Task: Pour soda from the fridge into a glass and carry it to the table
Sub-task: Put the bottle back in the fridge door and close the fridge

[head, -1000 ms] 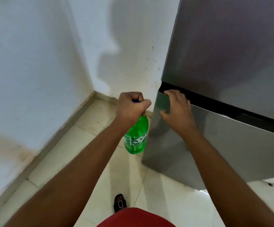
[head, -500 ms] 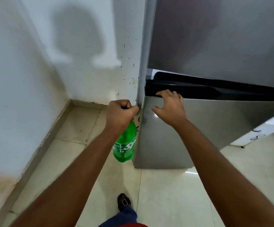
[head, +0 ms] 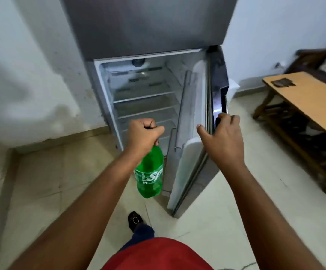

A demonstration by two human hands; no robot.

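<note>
Here, left hand [head: 143,135] fisted around green soda bottle [head: 150,173] neck, hanging it clear | right hand [head: 223,136] half-curled, gripping open fridge door [head: 192,152] edge, steadying it.

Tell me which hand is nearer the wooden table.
Right. The right hand grips the open fridge door's edge, on the side toward the wooden table. The left hand holds the green bottle, farther left.

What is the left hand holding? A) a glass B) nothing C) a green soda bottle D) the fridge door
C: the left hand grips the top of the green soda bottle, which hangs below it, while the right hand holds the open fridge door.
</note>
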